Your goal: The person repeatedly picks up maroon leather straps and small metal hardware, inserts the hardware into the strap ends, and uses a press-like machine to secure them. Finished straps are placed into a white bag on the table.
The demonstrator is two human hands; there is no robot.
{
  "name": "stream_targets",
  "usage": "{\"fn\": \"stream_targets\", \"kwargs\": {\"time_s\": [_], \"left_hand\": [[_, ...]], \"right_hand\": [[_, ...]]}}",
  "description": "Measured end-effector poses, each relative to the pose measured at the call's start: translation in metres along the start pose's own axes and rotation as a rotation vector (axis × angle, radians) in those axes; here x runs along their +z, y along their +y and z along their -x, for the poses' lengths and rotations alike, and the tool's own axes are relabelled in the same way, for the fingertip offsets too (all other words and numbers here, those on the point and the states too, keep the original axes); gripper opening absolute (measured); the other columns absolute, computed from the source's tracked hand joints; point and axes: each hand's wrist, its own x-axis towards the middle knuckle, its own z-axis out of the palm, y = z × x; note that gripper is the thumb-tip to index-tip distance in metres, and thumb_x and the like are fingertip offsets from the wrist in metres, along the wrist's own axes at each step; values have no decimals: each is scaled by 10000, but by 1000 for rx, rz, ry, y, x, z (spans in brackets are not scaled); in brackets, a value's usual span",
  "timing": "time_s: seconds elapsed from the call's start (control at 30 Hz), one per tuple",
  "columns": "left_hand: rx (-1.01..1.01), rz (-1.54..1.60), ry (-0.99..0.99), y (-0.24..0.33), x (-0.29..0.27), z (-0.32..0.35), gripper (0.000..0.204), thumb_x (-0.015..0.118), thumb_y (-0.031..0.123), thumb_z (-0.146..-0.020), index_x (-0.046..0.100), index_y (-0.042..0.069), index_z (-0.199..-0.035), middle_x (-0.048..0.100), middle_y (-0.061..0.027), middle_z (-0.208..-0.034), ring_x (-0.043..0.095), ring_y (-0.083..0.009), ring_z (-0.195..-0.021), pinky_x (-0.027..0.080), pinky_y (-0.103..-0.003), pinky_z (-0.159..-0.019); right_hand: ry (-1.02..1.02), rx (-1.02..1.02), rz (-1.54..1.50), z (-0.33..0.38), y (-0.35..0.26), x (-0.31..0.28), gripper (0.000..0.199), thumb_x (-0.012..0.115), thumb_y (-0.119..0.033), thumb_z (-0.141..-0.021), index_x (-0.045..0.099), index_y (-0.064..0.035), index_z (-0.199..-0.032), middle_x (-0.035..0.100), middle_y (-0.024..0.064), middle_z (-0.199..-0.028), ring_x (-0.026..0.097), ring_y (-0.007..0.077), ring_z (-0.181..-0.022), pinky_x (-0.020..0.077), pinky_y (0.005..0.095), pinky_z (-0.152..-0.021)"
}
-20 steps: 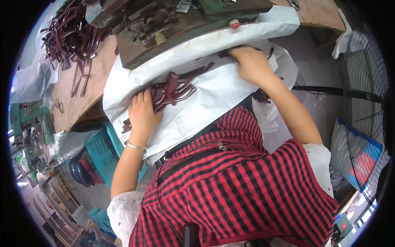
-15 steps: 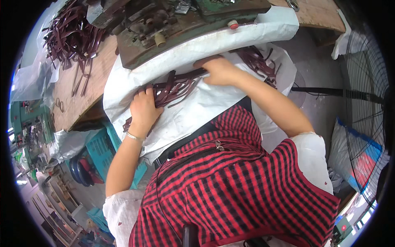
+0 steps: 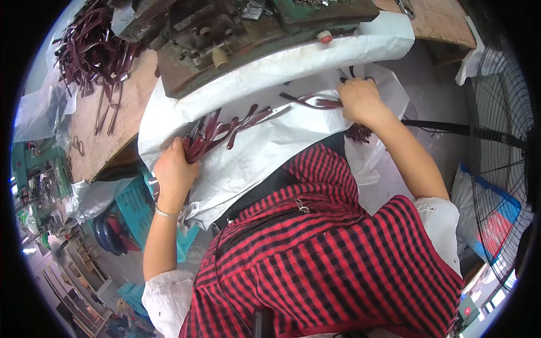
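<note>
Over my lap lies a white sheet that hangs from the machine's front edge. On its left part my left hand is closed round a bunch of dark red strips, whose loose ends fan out toward the middle. Farther right, my right hand is closed on another bunch of strips; some stick out to its left, and a cluster of ends shows below the hand. My palms and fingers hide the gripped parts.
An oily green machine with a red button stands ahead. On the wooden table at left lies a big heap of similar strips, with scissors nearer. A teal crate sits below; a caged fan stands right.
My hands have moved apart: the right went right and now grips strips there, while the left slid down and left with its bunch. The strips between them are more spread out.
</note>
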Motion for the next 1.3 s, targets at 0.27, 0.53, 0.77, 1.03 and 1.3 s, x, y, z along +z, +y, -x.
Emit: {"fn": "stream_targets", "kwargs": {"time_s": [0.27, 0.53, 0.77, 1.03, 1.3], "left_hand": [[76, 9, 69, 1, -7, 4, 324, 760, 178, -723, 571, 63, -960, 649, -154, -803, 640, -382, -767, 495, -473, -658], [115, -59, -8, 5, 0, -4, 457, 797, 160, -668, 578, 51, -1054, 659, -124, -899, 651, -331, -865, 519, -446, -703], [239, -89, -31, 44, -40, -5, 596, 810, 203, -706, 586, 58, -1238, 640, -119, -1080, 609, -320, -1030, 506, -424, -857], [703, -89, -93, 113, 28, -52, 119, 604, 116, -811, 697, 48, -781, 650, -90, -822, 649, -273, -871, 545, -387, -757], [878, 152, -102, 113, 71, -76, 371, 521, 50, -854, 589, 5, -1216, 594, -137, -1296, 609, -306, -1137, 529, -370, -939]], "right_hand": [[212, -333, -469, -60, -62, 34, 308, 654, -110, -752, 748, -139, -1045, 719, 107, -1028, 663, 336, -1007, 525, 450, -889], [298, -446, -171, -44, -59, 45, 198, 627, -85, -722, 696, -66, -908, 667, 102, -952, 625, 298, -1031, 513, 473, -836], [615, -198, -250, 5, 5, 25, 245, 684, -94, -726, 656, -46, -964, 672, 116, -977, 630, 319, -964, 517, 460, -830], [472, -351, -138, -56, -73, 50, 130, 670, -144, -729, 682, -97, -850, 681, 103, -954, 657, 284, -987, 522, 456, -791], [645, -191, -458, -8, 7, 50, 157, 684, -184, -792, 699, -67, -896, 680, 123, -845, 664, 319, -854, 527, 437, -787]]}}
